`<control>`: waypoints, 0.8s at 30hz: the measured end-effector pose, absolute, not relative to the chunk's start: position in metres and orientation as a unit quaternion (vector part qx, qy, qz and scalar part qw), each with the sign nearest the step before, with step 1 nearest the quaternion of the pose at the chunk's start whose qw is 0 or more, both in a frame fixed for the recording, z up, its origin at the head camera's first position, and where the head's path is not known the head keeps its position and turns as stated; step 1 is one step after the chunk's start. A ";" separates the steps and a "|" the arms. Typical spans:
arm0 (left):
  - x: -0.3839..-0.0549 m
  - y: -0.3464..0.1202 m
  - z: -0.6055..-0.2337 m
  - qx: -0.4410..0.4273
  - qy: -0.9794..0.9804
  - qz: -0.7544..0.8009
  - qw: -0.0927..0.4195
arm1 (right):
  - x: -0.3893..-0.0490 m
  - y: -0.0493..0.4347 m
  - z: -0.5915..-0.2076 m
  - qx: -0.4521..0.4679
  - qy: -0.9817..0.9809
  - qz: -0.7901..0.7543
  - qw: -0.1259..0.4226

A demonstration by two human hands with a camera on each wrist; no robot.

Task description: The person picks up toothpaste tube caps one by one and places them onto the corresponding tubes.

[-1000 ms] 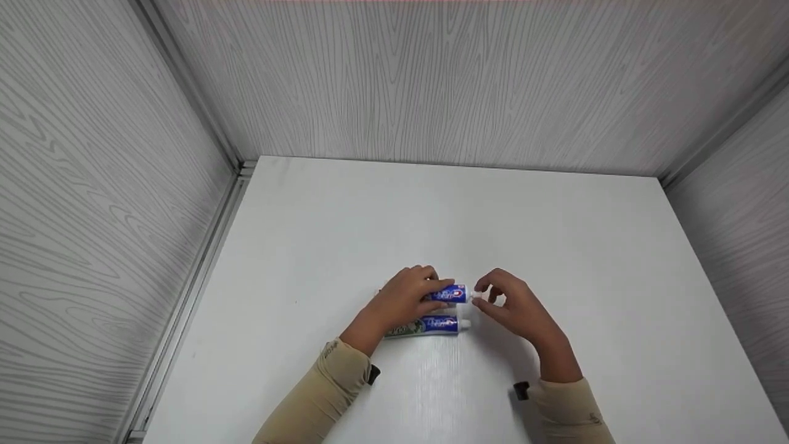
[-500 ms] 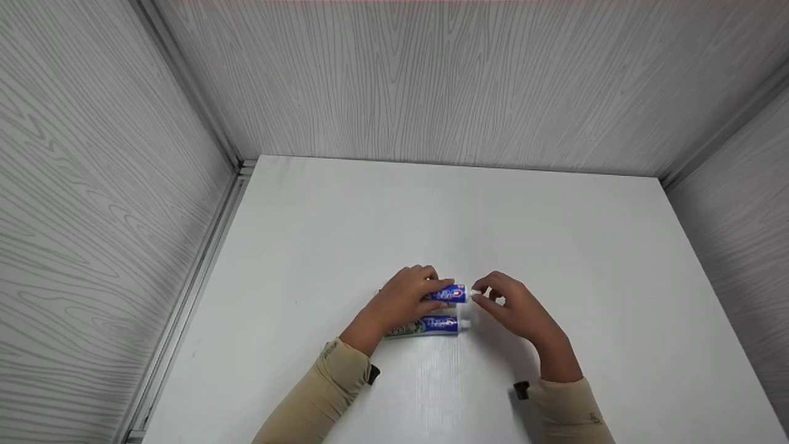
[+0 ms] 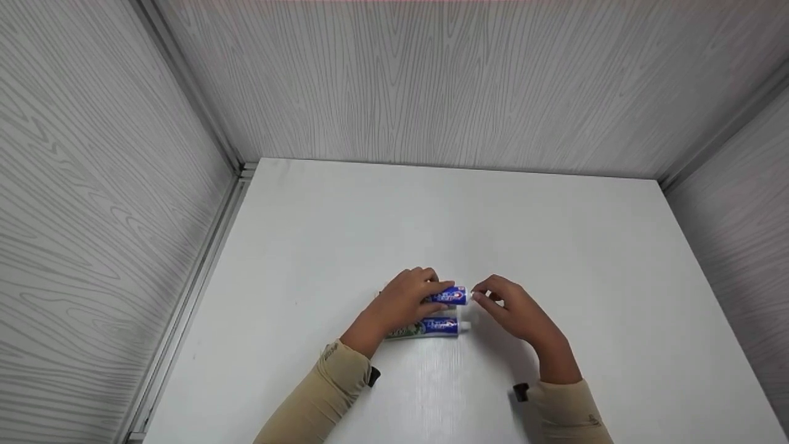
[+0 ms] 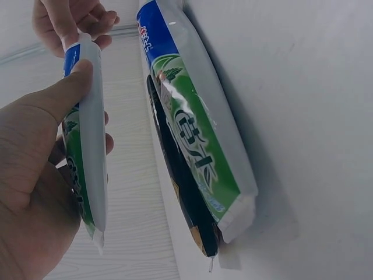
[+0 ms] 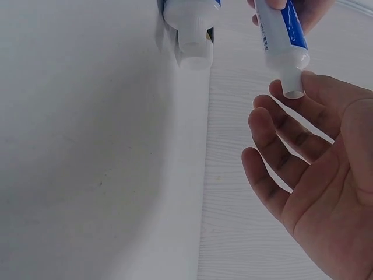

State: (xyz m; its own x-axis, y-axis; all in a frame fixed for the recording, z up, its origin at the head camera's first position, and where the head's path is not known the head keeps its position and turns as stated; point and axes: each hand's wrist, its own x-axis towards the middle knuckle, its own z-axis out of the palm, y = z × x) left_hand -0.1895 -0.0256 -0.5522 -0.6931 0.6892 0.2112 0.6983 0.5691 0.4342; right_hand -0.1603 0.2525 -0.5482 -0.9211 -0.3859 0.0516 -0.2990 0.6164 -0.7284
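My left hand [image 3: 402,301] grips a small blue, white and green toothpaste tube [image 3: 454,296], thumb along one side and fingers round the other. The tube's white cap [image 5: 292,86] points right, pinched between the thumb and forefinger of my right hand [image 3: 516,308]. That hand's other fingers are spread loosely in the right wrist view. On the near side of the held tube, a larger toothpaste tube [image 4: 195,131] of like colours lies on the table, partly hidden by my left hand in the head view.
A dark tube with gold marks [image 4: 182,175] lies right alongside the larger toothpaste tube. The white tabletop [image 3: 345,216] reaches to grey wood-grain panels [image 3: 394,86] at the back and both sides.
My right thumb and forefinger have come in closer round the cap, and that hand has shifted slightly left. My left hand and the tubes have hardly moved.
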 end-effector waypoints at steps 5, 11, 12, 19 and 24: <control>-0.189 -0.025 -0.552 -0.394 -0.883 -0.255 0.007 | -0.159 0.253 -0.547 -0.188 0.899 -0.394 0.047; -0.189 -0.024 -0.552 -0.392 -0.884 -0.255 0.000 | -0.158 0.253 -0.546 -0.173 0.901 -0.397 0.039; -0.189 -0.024 -0.552 -0.391 -0.885 -0.253 -0.001 | -0.158 0.253 -0.546 -0.172 0.900 -0.399 0.037; -0.187 -0.023 -0.549 -0.385 -0.889 -0.246 -0.004 | -0.158 0.253 -0.544 -0.180 0.895 -0.408 0.013; -0.187 -0.023 -0.548 -0.384 -0.889 -0.249 -0.005 | -0.158 0.253 -0.541 -0.195 0.890 -0.411 0.005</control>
